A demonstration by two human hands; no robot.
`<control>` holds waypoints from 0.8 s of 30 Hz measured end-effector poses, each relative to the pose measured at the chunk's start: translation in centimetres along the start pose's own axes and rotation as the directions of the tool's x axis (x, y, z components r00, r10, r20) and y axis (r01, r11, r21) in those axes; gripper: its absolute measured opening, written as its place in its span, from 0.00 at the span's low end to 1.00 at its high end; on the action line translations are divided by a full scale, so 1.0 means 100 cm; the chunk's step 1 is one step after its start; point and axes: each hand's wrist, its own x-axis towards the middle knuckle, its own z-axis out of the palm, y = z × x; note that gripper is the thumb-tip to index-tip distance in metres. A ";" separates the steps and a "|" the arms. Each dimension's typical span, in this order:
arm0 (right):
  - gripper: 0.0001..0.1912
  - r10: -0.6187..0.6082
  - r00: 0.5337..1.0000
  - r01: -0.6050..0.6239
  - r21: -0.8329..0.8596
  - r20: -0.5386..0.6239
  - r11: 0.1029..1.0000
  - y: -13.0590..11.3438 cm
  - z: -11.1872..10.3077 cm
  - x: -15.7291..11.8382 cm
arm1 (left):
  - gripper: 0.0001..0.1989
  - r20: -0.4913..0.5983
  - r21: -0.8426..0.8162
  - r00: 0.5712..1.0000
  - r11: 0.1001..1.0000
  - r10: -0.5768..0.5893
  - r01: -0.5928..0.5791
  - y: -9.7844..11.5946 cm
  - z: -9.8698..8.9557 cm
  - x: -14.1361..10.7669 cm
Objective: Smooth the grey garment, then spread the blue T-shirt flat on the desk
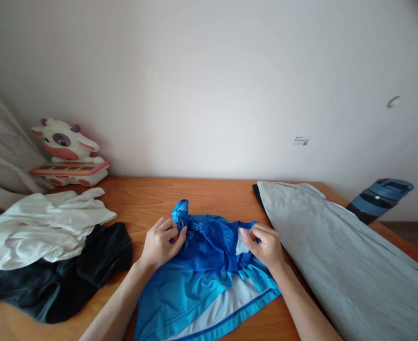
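Blue jersey (209, 270) lies mid-table on the wooden table (145, 199). The left hand (161, 244) pinches a bunched sleeve; the right hand (264, 244) pinches the collar edge. Keeping both pinches level and pulling the fabric taut should flatten it cleanly.

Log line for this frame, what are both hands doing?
left hand: pinching blue garment | right hand: pinching same garment | on wooden table

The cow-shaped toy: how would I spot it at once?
Follow the wooden table to its far left corner by the wall. There sits a white plastic cow toy with pink ears and a small keyboard, behind the white cloth; it is the only hard, figure-shaped thing.
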 end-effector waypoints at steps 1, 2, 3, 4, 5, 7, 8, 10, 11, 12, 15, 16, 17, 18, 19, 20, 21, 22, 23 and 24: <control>0.17 0.039 0.998 -0.039 -0.009 0.039 0.999 0.000 0.001 0.000 | 0.19 -0.002 0.022 0.999 0.999 -0.041 0.041 0.002 0.001 0.001; 0.10 0.074 0.994 -0.073 -0.015 0.079 0.997 0.000 0.001 0.001 | 0.13 0.011 0.029 0.997 0.997 -0.074 0.074 0.003 0.003 0.001; 0.11 0.104 0.988 -0.102 -0.022 0.113 0.995 -0.001 0.002 0.001 | 0.10 0.041 0.021 0.994 0.995 -0.101 0.100 0.005 0.006 0.001; 0.20 0.126 0.982 -0.122 -0.031 0.144 0.992 0.000 0.003 0.001 | 0.14 0.085 0.003 0.989 0.992 -0.123 0.123 0.005 0.010 0.001; 0.29 0.141 0.974 -0.136 -0.043 0.178 0.990 0.000 0.004 0.000 | 0.21 0.137 -0.020 0.980 0.989 -0.144 0.148 0.005 0.013 0.000; 0.38 0.150 0.948 -0.136 -0.069 0.280 0.988 0.004 0.005 -0.002 | 0.31 0.240 -0.059 0.952 0.976 -0.189 0.209 0.001 0.020 -0.004; 0.37 0.144 0.930 -0.126 -0.077 0.338 0.989 0.006 0.005 -0.003 | 0.32 0.279 -0.071 0.937 0.969 -0.210 0.238 -0.001 0.023 -0.005; 0.30 0.128 0.899 -0.106 -0.074 0.418 0.992 0.011 0.005 -0.005 | 0.24 0.319 -0.097 0.920 0.958 -0.228 0.271 -0.005 0.025 -0.007; 0.24 0.123 0.896 -0.105 -0.067 0.426 0.992 0.014 0.005 -0.005 | 0.18 0.311 -0.114 0.921 0.953 -0.235 0.282 -0.007 0.024 -0.006; 0.17 0.125 0.902 -0.111 -0.058 0.413 0.992 0.016 0.005 -0.005 | 0.14 0.282 -0.138 0.926 0.944 -0.252 0.299 -0.008 0.022 -0.005; 0.08 0.129 0.938 -0.122 -0.042 0.321 0.992 0.018 0.002 -0.002 | 0.11 0.065 -0.294 0.893 0.847 -0.446 0.444 -0.013 0.011 0.003; 0.09 0.124 0.949 -0.114 -0.050 0.291 0.992 0.018 0.000 -0.001 | 0.12 -0.028 -0.382 0.837 0.780 -0.546 0.496 -0.018 0.006 0.005; 0.10 0.117 0.956 -0.103 -0.066 0.270 0.992 0.018 -0.001 0.000 | 0.14 -0.107 -0.480 0.762 0.704 -0.639 0.523 -0.024 0.000 0.007; 0.11 0.111 0.960 -0.091 -0.086 0.259 0.992 0.018 -0.002 0.001 | 0.15 -0.158 -0.567 0.683 0.632 -0.713 0.528 -0.032 -0.005 0.008; 0.13 0.108 0.960 -0.084 -0.104 0.258 0.991 0.019 -0.003 0.001 | 0.16 -0.181 -0.623 0.618 0.575 -0.765 0.529 -0.042 -0.010 0.008; 0.15 0.112 0.958 -0.083 -0.117 0.264 0.990 0.019 -0.003 0.000 | 0.16 -0.180 -0.634 0.579 0.544 -0.795 0.550 -0.053 -0.015 0.006; 0.15 0.119 0.954 -0.089 -0.119 0.274 0.989 0.021 -0.002 -0.001 | 0.15 -0.180 -0.592 0.556 0.541 -0.811 0.598 -0.064 -0.019 0.004; 0.15 0.131 0.950 -0.103 -0.110 0.282 0.989 0.023 0.000 -0.004 | 0.14 -0.197 -0.499 0.551 0.566 -0.811 0.656 -0.074 -0.023 0.001; 0.15 0.150 0.948 -0.128 -0.095 0.281 0.987 0.025 0.003 -0.006 | 0.14 -0.233 -0.371 0.567 0.611 -0.790 0.699 -0.082 -0.024 -0.002; 0.18 0.176 0.946 -0.159 -0.082 0.272 0.984 0.027 0.006 -0.009 | 0.14 -0.278 -0.236 0.607 0.665 -0.745 0.708 -0.087 -0.025 -0.005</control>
